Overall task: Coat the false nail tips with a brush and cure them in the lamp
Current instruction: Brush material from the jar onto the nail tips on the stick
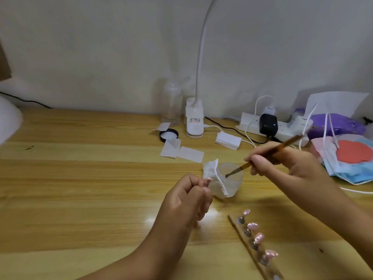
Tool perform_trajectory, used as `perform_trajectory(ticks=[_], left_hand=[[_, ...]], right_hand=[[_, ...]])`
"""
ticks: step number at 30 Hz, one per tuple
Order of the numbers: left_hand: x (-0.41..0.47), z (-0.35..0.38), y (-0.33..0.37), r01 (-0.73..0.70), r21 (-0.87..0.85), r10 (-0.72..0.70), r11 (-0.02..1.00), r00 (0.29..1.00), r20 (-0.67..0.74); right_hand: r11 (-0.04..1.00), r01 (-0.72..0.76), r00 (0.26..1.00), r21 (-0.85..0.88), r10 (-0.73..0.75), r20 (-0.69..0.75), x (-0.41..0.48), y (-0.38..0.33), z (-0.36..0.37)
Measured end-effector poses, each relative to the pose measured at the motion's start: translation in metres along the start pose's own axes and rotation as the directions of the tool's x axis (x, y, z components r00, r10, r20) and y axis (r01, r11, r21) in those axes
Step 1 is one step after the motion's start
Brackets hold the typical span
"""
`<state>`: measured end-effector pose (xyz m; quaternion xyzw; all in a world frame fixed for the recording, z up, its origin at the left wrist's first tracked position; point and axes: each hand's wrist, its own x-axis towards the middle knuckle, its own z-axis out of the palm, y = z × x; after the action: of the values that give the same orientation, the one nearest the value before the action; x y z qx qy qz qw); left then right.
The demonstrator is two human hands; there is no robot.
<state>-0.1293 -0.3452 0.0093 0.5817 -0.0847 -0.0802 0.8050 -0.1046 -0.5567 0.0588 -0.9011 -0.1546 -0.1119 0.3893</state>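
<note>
**Brush tip in jar, one nail tip held beside it**

Right hand, right of centre: I record its fingers pinched round the brush, handle slanting toward the upper right, bristle end lowered inside the clear jar at centre frame. Left hand, just left of the jar: fingers curled, pinching a pink nail tip. A white wipe hangs over the jar's left rim. The row of nail tips stands on a strip on the table, lower right. The desk lamp sits at the back, centre.

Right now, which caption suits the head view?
Right hand dips brush into small cup; left hand pinches a nail tip.
</note>
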Motion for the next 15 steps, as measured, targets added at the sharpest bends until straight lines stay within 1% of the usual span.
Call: perform_trajectory(ticks=[3,6,8,11,15], left_hand=[[0.0,-0.001,-0.001,0.013,0.006,-0.013,1.0,1.0,0.022],[0.002,-0.001,-0.003,0.023,0.0,-0.023,1.0,1.0,0.021],[0.002,-0.001,-0.005,0.021,0.0,-0.021,1.0,0.999,0.024],[0.001,-0.002,-0.007,0.012,0.019,-0.013,1.0,1.0,0.025],[0.002,-0.001,-0.007,0.018,0.053,-0.019,0.998,1.0,0.016]], right_hand=[[0.975,0.024,0.993,0.22,0.003,-0.118,-0.019,0.011,0.001],[0.92,0.015,0.965,0.392,0.089,-0.246,-0.032,0.02,0.009],[0.895,-0.003,0.948,0.445,0.143,-0.283,-0.036,0.025,0.012],[0.874,-0.031,0.938,0.485,0.194,-0.289,-0.037,0.028,0.013],[0.839,-0.029,0.931,0.544,0.22,-0.29,-0.037,0.032,0.011]])
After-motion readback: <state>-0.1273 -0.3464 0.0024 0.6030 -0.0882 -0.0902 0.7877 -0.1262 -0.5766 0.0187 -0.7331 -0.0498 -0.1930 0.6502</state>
